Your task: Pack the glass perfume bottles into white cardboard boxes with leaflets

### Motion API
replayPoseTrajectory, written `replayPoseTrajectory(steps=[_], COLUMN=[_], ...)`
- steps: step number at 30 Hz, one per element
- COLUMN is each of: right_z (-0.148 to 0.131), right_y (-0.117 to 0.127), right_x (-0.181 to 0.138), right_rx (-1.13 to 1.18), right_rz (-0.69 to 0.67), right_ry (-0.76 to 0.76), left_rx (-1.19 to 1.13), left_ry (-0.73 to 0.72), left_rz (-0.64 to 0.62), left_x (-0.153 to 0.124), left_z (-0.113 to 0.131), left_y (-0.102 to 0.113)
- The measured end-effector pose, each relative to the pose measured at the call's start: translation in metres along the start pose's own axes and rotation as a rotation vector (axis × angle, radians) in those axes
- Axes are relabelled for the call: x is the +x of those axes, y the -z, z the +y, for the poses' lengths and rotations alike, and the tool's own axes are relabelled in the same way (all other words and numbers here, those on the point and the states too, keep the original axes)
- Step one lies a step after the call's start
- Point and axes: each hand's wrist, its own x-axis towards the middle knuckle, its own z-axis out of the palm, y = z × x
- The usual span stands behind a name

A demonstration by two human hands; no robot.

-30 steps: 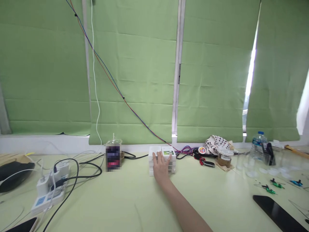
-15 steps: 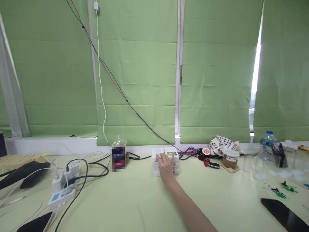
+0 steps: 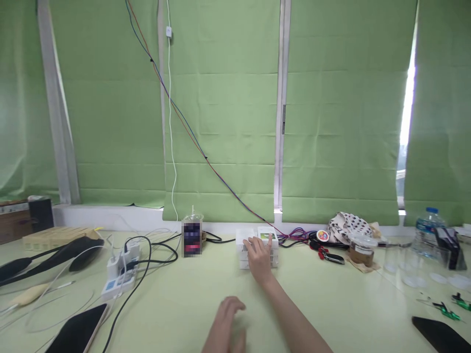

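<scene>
A block of small white boxes (image 3: 241,249), stacked in layers, stands on the table near the wall; one on top at the right has a green-printed label. My right hand (image 3: 259,260) lies over the front and top of this stack with its fingers spread, touching the upper boxes. Part of the stack's front is hidden behind that hand. Lower down, my left hand (image 3: 228,318) is over the table in front of the stack, empty. Its fingers are loosely bent and apart from the thumb, and slightly blurred.
A lidded plastic cup (image 3: 192,238) stands left of the boxes. Further left are a power strip (image 3: 119,284) with cables and a phone (image 3: 77,329). To the right lie red-handled pliers (image 3: 331,257), a brown-filled jar (image 3: 361,252), a water bottle (image 3: 429,228) and another phone (image 3: 439,333).
My left hand has come into view from the bottom edge. My right hand stays on the white boxes. The view has turned slightly left, so everything sits further right.
</scene>
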Motion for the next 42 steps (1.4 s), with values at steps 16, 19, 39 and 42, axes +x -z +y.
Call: replayPoseTrajectory(steps=[16,19,39,42], right_z=[-0.027,-0.024,-0.013,-0.011], right_y=[0.11,0.107,0.095,0.091], right_x=[-0.071,-0.072,-0.061,-0.061], right_rx=[0.495,0.589,1.019,0.951], right_rz=[-0.404,-0.461,-0.579,-0.562], right_ry=[-0.124,-0.289,-0.94,-0.973], left_rx=[-0.225,-0.227,-0.195,-0.233], left_ry=[0.252,0.262,0.36,0.359], left_rz=[0.177,0.145,0.097,0.085], left_x=[0.035,0.031,0.045,0.046], left_z=[-0.034,-0.035,-0.042,-0.049], left_y=[0.016,0.017,0.017,0.016])
